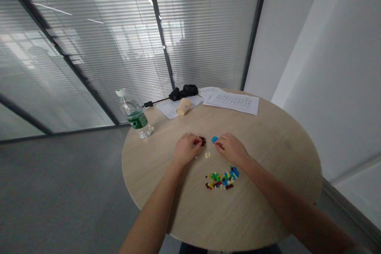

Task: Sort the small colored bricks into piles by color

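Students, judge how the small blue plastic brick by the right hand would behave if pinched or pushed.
The blue plastic brick looks hard, so it probably won't bend when pinched by the right hand. Tiny beside the fingers, it is likely very light and could skid on the smooth round tabletop. Its flat-sided shape suggests sliding, not rolling.

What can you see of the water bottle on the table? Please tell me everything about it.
The clear plastic water bottle stands on its base near the left edge of the round, light wood-grain table. It has a pale cap, a ribbed, narrowing shoulder and a green-and-white label around its lower body. Clear liquid, seemingly water, appears to fill much of it, though the level is hard to tell. Only the table touches it.
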Demonstrator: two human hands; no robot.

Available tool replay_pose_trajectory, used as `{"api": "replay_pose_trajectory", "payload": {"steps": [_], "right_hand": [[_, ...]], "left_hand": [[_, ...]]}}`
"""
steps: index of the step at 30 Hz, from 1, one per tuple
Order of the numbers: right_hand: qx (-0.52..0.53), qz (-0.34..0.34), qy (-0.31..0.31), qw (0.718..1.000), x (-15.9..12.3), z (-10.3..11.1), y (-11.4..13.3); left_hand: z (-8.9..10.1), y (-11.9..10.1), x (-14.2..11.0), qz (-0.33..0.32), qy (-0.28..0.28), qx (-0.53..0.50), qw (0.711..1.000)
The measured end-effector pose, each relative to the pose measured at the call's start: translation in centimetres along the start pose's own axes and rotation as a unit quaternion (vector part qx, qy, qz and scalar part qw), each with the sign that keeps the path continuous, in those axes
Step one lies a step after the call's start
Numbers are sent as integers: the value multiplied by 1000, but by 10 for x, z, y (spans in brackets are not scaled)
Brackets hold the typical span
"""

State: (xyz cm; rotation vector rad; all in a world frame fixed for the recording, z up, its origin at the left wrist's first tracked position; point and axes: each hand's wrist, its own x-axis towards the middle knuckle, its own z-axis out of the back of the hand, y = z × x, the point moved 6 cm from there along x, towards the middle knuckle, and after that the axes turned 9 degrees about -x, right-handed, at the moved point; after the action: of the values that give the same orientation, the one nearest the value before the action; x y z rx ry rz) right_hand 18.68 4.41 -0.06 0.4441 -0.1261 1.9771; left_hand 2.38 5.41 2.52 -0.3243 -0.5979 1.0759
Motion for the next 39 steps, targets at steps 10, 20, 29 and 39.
{"api": "replay_pose_trajectory", "payload": {"steps": [10,20,29,39], "right_hand": [[101,80,-42,991,-9,7,16],[108,144,-6,984,-15,6,34],[124,125,-23,984,-15,5,25],[175,67,28,982,-15,12,17]], "left_hand": [[4,6,-9,-18,125,13,992],[1,-4,-9,-57,104,-3,993],[-11,-7,-12,-86,167,-30,982],[-14,-4,-12,-98,178,-29,979]]}}
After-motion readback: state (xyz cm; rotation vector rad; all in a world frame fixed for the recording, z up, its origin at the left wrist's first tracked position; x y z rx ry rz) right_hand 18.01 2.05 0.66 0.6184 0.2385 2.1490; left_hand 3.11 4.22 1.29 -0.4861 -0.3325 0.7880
